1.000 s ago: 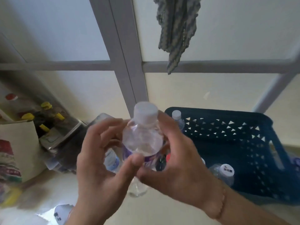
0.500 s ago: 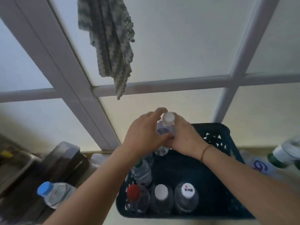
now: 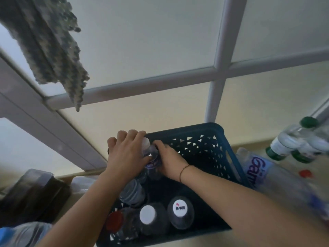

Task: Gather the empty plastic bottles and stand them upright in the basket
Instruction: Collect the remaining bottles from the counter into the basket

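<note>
A small clear bottle (image 3: 150, 155) with a white cap and purple label stands upright at the far left corner inside the dark blue basket (image 3: 201, 138). My left hand (image 3: 127, 154) wraps it from the left and my right hand (image 3: 168, 162) grips it from the right. Along the basket's near side stand a red-capped bottle (image 3: 115, 221), a white-capped bottle (image 3: 147, 215) and a bottle with a printed white cap (image 3: 180, 208). Another clear bottle (image 3: 132, 191) stands behind them, partly hidden by my left forearm.
Right of the basket lie a large clear bottle with a blue label (image 3: 263, 172), green-capped bottles (image 3: 292, 141) and a loose red cap (image 3: 305, 173). A blue-capped bottle (image 3: 23, 234) lies at the lower left beside a dark container (image 3: 33, 191). A knitted cloth (image 3: 49, 43) hangs from the window frame.
Both hands have lowered the small bottle into the far left corner of the basket. The view has shifted closer and a little to the right.
</note>
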A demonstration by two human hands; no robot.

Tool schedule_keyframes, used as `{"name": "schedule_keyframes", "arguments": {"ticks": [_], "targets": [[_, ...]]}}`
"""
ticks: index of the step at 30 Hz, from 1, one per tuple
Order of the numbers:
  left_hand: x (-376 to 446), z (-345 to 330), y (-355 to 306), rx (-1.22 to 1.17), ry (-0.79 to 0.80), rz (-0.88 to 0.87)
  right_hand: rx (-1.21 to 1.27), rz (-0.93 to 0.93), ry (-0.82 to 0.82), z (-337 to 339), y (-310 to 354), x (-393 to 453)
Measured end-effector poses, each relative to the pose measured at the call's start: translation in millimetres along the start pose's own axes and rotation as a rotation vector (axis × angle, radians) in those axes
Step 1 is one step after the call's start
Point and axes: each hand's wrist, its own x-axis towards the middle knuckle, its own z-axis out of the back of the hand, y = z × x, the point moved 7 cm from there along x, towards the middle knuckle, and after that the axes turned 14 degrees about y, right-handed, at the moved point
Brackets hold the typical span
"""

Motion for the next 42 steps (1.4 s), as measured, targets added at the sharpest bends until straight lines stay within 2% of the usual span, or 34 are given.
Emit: {"name": "schedule_keyframes", "arguments": {"ticks": [3,5,8,10,12,14,15,17,19,25,31,34,36,38,40,42], "targets": [[-7,15,-20,0.018,-0.018,-0.040,-0.009,-0.032,0.049,19,-4,-18],[-18,32,-47,-0.043,-0.087,-0.130,0.001,-0.011,0.003,45,-3,-45],[-47,58,-111,-0.162,-0.257,-0.359,0.090,0.086,-0.170,90,-9,-113],[-67,65,-161,-0.220,-0.303,-0.523,0.208,0.093,-0.334,113,-36,-171],[-78,55,-219,-0.225,-0.256,-0.657,0.263,-0.012,-0.532,124,-90,-226],[-79,25,-274,-0.164,-0.155,-0.737,0.113,-0.289,-0.647,120,-164,-268],[-77,5,-299,-0.107,-0.090,-0.758,-0.026,-0.448,-0.604,112,-198,-280],[-67,-36,-338,0.023,0.069,-0.756,-0.230,-0.671,-0.389,87,-253,-292],[-57,-67,-362,0.136,0.220,-0.707,-0.285,-0.747,-0.233,68,-284,-297],[-28,-117,-394,0.334,0.455,-0.470,-0.377,-0.711,-0.180,67,-291,-300],[-13,-133,-402,0.397,0.366,-0.439,-0.366,-0.612,-0.240,62,-295,-304],[-11,-129,-403,0.311,0.291,-0.468,-0.260,-0.540,-0.298,64,-292,-317],[-12,-112,-406,0.171,0.202,-0.508,0.019,-0.417,-0.435,79,-286,-339],[-16,-82,-409,-0.005,0.076,-0.541,0.270,-0.207,-0.662,107,-266,-368],[-25,-40,-408,-0.212,-0.043,-0.548,0.360,-0.009,-0.867,140,-236,-388],[-37,6,-400,-0.374,-0.113,-0.527,0.397,0.185,-0.953,174,-195,-389]]}}
